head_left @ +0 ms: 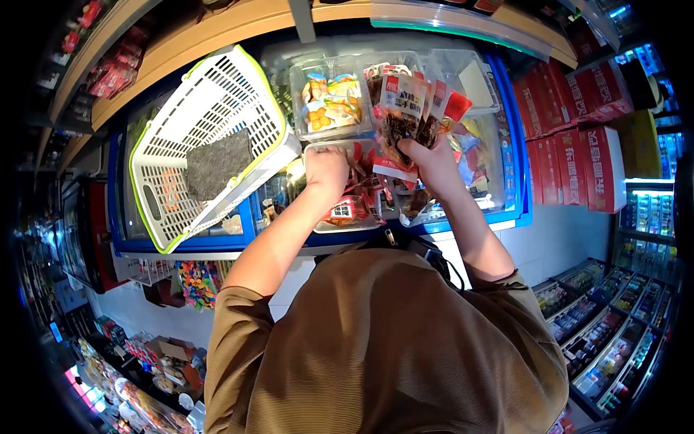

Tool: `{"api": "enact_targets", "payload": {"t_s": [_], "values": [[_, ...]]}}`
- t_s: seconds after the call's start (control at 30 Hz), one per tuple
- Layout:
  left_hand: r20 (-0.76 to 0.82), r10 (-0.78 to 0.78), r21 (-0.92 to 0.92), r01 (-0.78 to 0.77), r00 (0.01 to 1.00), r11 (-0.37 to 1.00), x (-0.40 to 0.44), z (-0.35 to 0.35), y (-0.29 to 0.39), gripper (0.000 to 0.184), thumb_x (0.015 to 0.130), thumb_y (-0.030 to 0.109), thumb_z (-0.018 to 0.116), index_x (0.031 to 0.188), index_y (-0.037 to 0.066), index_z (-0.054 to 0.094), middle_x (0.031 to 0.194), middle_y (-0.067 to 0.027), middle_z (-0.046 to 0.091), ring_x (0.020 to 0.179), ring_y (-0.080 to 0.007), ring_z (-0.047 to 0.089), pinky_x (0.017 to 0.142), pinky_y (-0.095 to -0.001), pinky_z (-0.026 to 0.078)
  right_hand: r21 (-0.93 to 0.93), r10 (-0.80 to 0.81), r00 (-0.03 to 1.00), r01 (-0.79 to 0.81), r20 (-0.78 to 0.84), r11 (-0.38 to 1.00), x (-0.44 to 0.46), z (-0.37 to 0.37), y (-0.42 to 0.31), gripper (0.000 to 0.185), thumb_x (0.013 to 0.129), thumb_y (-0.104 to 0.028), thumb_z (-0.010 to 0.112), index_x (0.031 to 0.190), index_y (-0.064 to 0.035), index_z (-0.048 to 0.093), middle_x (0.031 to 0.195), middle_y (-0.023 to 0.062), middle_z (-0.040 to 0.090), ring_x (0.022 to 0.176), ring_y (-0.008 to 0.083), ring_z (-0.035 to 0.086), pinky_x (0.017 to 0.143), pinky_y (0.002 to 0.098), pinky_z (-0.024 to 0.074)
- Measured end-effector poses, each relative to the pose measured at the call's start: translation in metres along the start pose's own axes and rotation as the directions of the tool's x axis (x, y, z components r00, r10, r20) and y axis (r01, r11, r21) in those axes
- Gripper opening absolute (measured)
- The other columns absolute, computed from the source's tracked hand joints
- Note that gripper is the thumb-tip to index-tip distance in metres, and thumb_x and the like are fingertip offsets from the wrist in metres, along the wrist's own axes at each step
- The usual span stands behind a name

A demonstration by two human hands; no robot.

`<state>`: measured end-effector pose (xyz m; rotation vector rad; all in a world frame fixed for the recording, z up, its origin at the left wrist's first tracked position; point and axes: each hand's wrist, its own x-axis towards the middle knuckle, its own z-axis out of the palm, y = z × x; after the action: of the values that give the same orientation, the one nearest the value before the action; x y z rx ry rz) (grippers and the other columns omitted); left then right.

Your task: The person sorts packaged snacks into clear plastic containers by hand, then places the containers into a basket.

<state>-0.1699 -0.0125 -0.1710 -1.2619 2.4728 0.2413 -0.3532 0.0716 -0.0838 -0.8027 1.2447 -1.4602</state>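
Observation:
Several snack packets, dark with white and red labels, are gripped in my right hand above the clear bins. My left hand reaches into the front clear bin, at its left side. Its fingertips are hidden, so I cannot see whether they hold anything. Red packets lie in that bin beside and below the hand. Behind it, another clear bin holds yellow and blue packets.
A white basket with a green rim, holding a dark grey slab, stands tilted at the left on the blue-framed freezer. Red boxes are stacked at the right. A wooden shelf runs along the back.

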Motion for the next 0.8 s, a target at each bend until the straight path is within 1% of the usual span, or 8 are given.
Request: {"api": "enact_targets", "payload": {"t_s": [0.07,0.17,0.2,0.3,0.43,0.6,0.7,0.8], "values": [[0.079,0.019,-0.069,-0.014,0.997,0.998,0.010,0.009,0.000,0.029,0.093,0.011,0.046,0.117,0.000,0.058,0.124,-0.0174,0.062,0.105,-0.0320,0.065,0.097,-0.0411,0.045,-0.037,0.031,0.999,-0.031,-0.015,0.999,-0.005,-0.009,-0.001,0.033,0.083,-0.001,0.061,0.116,0.0027,0.059,0.103,0.0053,0.067,0.089,0.0117,0.063,0.078,0.0284,0.0516],[0.017,0.083,0.113,-0.084,0.996,0.990,0.016,0.041,-0.006,0.031,0.095,0.011,0.044,0.122,0.000,0.054,0.125,-0.0173,0.061,0.114,-0.0297,0.061,0.097,-0.0406,0.045,-0.071,0.049,0.999,-0.050,-0.016,0.996,-0.009,-0.021,0.005,0.035,0.083,-0.002,0.062,0.117,0.0020,0.059,0.102,0.0048,0.067,0.087,0.0108,0.062,0.077,0.0281,0.0514],[0.110,0.144,0.129,-0.157,0.984,0.979,0.021,0.033,-0.013,0.032,0.094,0.012,0.046,0.123,0.001,0.052,0.124,-0.0167,0.062,0.116,-0.0293,0.060,0.098,-0.0397,0.045,-0.081,0.064,0.998,-0.065,-0.008,0.995,-0.009,-0.024,0.005,0.035,0.083,-0.003,0.063,0.117,0.0021,0.059,0.102,0.0049,0.067,0.087,0.0108,0.062,0.077,0.0281,0.0514],[0.293,0.153,0.076,-0.182,0.944,0.980,0.033,0.024,-0.014,0.033,0.091,0.013,0.051,0.122,0.001,0.051,0.123,-0.0174,0.063,0.118,-0.0307,0.060,0.098,-0.0405,0.045,-0.085,0.080,0.997,-0.081,-0.015,0.993,-0.009,-0.025,0.008,0.038,0.082,-0.004,0.063,0.118,0.0030,0.058,0.105,0.0060,0.067,0.090,0.0121,0.063,0.081,0.0292,0.0511],[0.340,0.184,-0.014,-0.190,0.922,0.982,0.034,0.010,-0.015,0.037,0.089,0.012,0.053,0.124,0.000,0.050,0.125,-0.0197,0.062,0.116,-0.0350,0.060,0.096,-0.0431,0.047,-0.013,0.031,0.999,-0.031,-0.008,0.999,-0.004,-0.020,0.016,0.038,0.082,-0.002,0.062,0.119,0.0035,0.057,0.107,0.0071,0.067,0.094,0.0140,0.063,0.085,0.0305,0.0510],[-0.120,0.270,0.262,-0.232,0.955,0.937,0.003,0.018,-0.006,0.023,0.083,0.011,0.059,0.103,0.006,0.050,0.094,-0.0125,0.060,0.081,-0.0252,0.069,0.072,-0.0358,0.055,0.013,0.061,0.998,-0.061,-0.028,0.998,0.002,-0.019,0.020,0.038,0.082,-0.002,0.062,0.119,0.0033,0.057,0.106,0.0067,0.067,0.093,0.0134,0.063,0.083,0.0296,0.0513],[0.015,0.292,0.187,-0.290,0.956,0.939,-0.002,0.008,-0.005,0.034,0.079,0.005,0.061,0.111,0.001,0.047,0.109,-0.0206,0.058,0.088,-0.0316,0.068,0.066,-0.0405,0.057,0.031,0.014,0.999,-0.013,-0.034,0.999,0.003,-0.014,0.020,0.037,0.082,-0.002,0.063,0.118,0.0036,0.057,0.106,0.0064,0.067,0.092,0.0130,0.063,0.081,0.0291,0.0518],[0.133,0.316,-0.015,-0.317,0.939,0.948,0.005,0.006,-0.018,0.033,0.080,0.002,0.058,0.110,0.002,0.046,0.110,-0.0220,0.062,0.099,-0.0372,0.065,0.085,-0.0463,0.050,0.042,0.102,0.993,-0.100,-0.060,0.994,0.005,-0.012,0.023,0.035,0.082,-0.002,0.063,0.117,0.0032,0.058,0.105,0.0062,0.067,0.091,0.0130,0.063,0.080,0.0292,0.0518]]}}
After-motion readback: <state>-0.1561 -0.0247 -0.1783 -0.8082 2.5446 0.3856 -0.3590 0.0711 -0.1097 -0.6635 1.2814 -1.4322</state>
